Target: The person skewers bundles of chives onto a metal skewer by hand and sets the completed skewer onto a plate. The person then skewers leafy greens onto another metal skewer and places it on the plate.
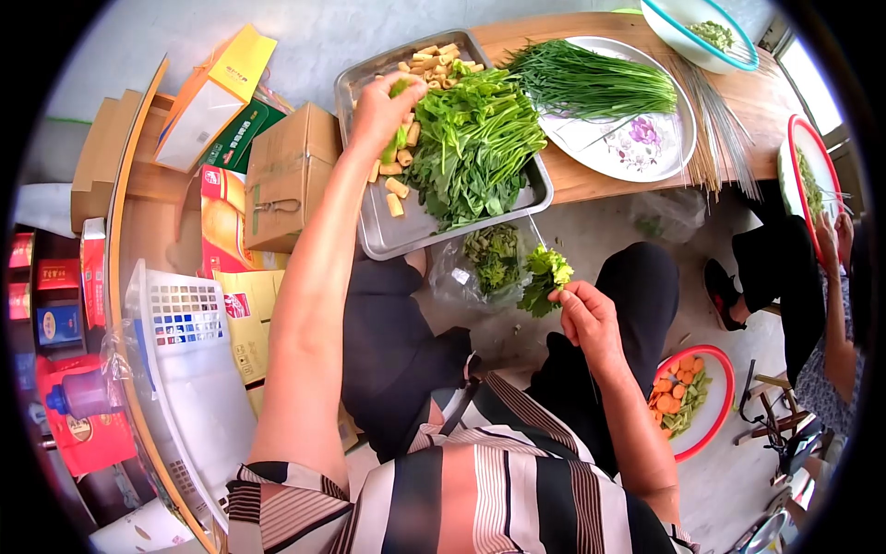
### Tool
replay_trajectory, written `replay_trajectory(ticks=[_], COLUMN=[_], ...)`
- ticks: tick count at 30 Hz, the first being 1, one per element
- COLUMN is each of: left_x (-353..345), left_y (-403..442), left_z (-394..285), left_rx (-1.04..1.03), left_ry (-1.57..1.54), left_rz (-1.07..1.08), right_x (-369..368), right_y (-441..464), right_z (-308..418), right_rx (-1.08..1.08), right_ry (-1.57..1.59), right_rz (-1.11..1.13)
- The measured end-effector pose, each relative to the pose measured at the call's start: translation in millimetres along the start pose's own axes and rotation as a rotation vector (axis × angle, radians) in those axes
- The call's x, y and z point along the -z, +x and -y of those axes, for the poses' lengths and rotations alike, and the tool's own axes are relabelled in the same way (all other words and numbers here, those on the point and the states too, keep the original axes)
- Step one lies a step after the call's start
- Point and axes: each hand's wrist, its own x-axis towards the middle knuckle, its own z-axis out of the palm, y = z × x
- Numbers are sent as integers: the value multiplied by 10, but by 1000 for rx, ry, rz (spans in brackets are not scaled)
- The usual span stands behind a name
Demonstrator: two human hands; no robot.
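Observation:
My left hand is closed over the metal tray, its fingertips pinching a green leafy piece. Beside it in the tray lie a large pile of celery-like leafy greens and several short tan cylindrical pieces. Low in front of my body, my right hand is closed on what looks like a thin skewer with a bunch of leafy greens on it. The skewer's tip seems to point up past the leaves, and a thin line shows below the hand.
On the wooden table, a flowered plate bears chives, near loose thin skewers. Below hangs a plastic bag with leaves. A red-rimmed bowl stands lower right. Boxes crowd the left; another person sits right.

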Motion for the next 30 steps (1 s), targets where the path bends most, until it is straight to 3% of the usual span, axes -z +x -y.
replay_trajectory(ticks=[2, 3, 7, 13, 16, 18, 21, 22, 24, 25, 26, 30], left_x=[-10, -22, -113, -226, -169, -88, 34, 38, 34, -6, -51, -306], left_y=[-179, -250, -453, -477, -481, -474, -510, -489, -458, -501, -532, -424], left_z=[45, 88, 418, 578, 549, 485, 236, 256, 254, 230, 206, 536], left_rx=[1, 3, -430, -421, -395, -495, -146, -149, -416, -118, -84, -298], left_ry=[346, 347, 605, 777, 582, 493, 357, 357, 398, 301, 388, 415], left_rz=[86, 89, 231, 278, 242, 184, -23, -24, -166, -27, 52, 121], right_x=[2, 2, -2, -11, -8, -16, -24, -26, -64, -85, -95, -82], right_y=[0, -5, 0, 3, -25, -46, -61, -64, -74, -77, -76, -44], right_z=[4, 10, -5, -20, -26, -25, -22, -21, -23, -29, -41, -63], right_rx=[-3, 1, 1, 13, -1, 9, 23, 25, 28, 28, 26, 15], right_ry=[5, 5, -15, -31, -33, -28, -30, -39, -38, -37, -37, -11], right_rz=[0, 0, 1, -17, -30, -32, -25, -18, -10, -1, -1, -8])
